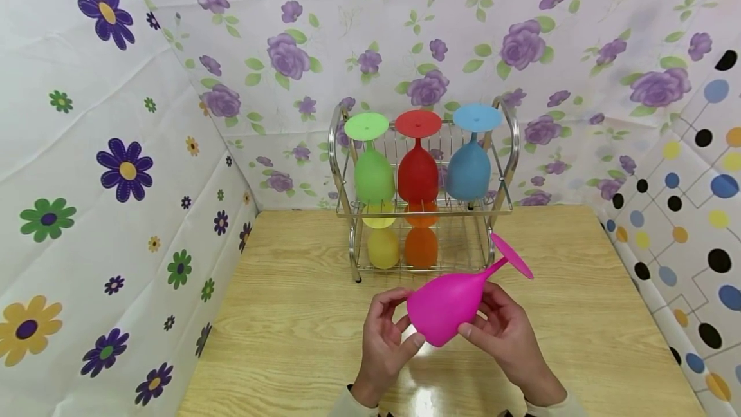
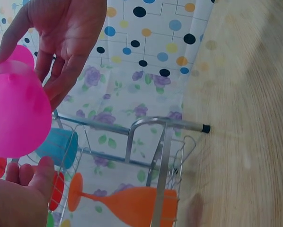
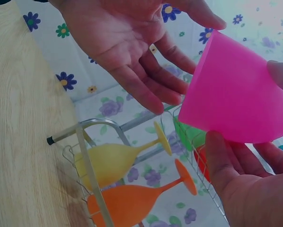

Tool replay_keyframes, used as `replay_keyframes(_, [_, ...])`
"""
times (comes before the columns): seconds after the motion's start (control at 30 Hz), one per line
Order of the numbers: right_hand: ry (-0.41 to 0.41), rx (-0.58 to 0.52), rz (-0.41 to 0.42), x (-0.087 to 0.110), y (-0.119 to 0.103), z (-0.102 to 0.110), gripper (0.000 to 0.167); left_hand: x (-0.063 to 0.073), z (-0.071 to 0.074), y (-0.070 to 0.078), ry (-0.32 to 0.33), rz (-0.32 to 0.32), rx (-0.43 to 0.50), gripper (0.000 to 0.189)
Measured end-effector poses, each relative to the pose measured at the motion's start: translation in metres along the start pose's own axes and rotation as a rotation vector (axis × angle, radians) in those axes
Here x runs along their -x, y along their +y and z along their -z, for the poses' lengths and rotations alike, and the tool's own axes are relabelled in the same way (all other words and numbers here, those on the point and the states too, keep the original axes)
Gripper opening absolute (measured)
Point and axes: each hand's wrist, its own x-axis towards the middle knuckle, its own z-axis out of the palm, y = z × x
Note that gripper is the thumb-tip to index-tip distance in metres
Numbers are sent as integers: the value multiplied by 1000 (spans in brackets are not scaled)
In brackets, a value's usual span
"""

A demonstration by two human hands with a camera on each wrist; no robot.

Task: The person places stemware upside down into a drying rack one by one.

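A pink plastic wine goblet [image 1: 446, 307] is held tilted above the table, its mouth toward the lower left and its round foot up to the right. My right hand [image 1: 506, 333] grips the bowl near the stem, thumb in front and fingers behind. At the rim, my left hand [image 1: 388, 340] has its thumb and index finger against the edge, while its other fingers hang beside the mouth. In the right wrist view, the pink goblet [image 3: 241, 90] spans the space between my left hand [image 3: 122, 52] and my right hand [image 3: 245, 184].
Behind the hands stands a two-tier metal rack [image 1: 425, 212]. Upside down on its top tier are green [image 1: 374, 176], red [image 1: 418, 176] and blue goblets [image 1: 469, 172]. Below are yellow [image 1: 383, 248] and orange goblets [image 1: 421, 248]. Patterned cloth walls surround the wooden table [image 1: 289, 340].
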Motion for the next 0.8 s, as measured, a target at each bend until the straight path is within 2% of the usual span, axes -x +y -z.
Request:
replay_keyframes(0.17, [22, 68, 5, -1, -1, 2, 64, -2, 12, 2, -10, 37, -64, 53])
replay_keyframes(0.3, [32, 108, 19, -3, 0, 3, 67, -2, 23, 2, -16, 43, -116, 51])
replay_keyframes(0.5, [36, 203, 57, -5, 5, 6, 67, -4, 41, 1, 4, 56, -243, 50])
replay_keyframes(0.63, [55, 290, 55, -7, 8, 8, 67, -8, 52, 2, 68, 121, -319, 47])
replay_keyframes(0.8, [111, 400, 18, -10, 11, 11, 70, -13, 66, 1, 214, 227, -459, 39])
